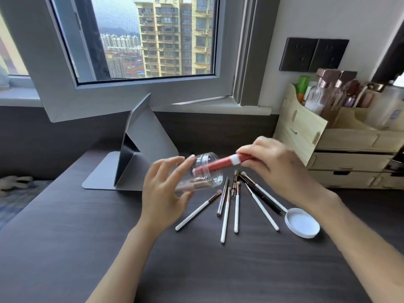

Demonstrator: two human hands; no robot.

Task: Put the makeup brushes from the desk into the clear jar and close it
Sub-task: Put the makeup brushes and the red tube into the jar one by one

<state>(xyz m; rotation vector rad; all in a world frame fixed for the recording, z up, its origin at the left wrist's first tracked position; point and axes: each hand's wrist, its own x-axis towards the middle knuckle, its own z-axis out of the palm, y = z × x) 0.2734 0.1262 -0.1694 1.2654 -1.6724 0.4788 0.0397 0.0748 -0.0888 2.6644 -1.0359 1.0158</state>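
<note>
With the left hand (pixel 162 189) cradling the tilted clear plastic jar (pixel 202 171) loosely, fingers spread, the right hand (pixel 277 165) pinching the red-handled brush (pixel 218 164) could push the jar free or miss its mouth.

Your side of the desk (pixel 196 270) is bare, so your hands have lots of room there. Further in, the brushes (pixel 236 206) lie spread like a fan, with thin gaps between them. The white lid (pixel 302 223) sits just right of them, touching one brush. The wooden box (pixel 341 149) blocks the far right. The gray stand (pixel 131 158) blocks the back left. The bare left side is wide.
</note>
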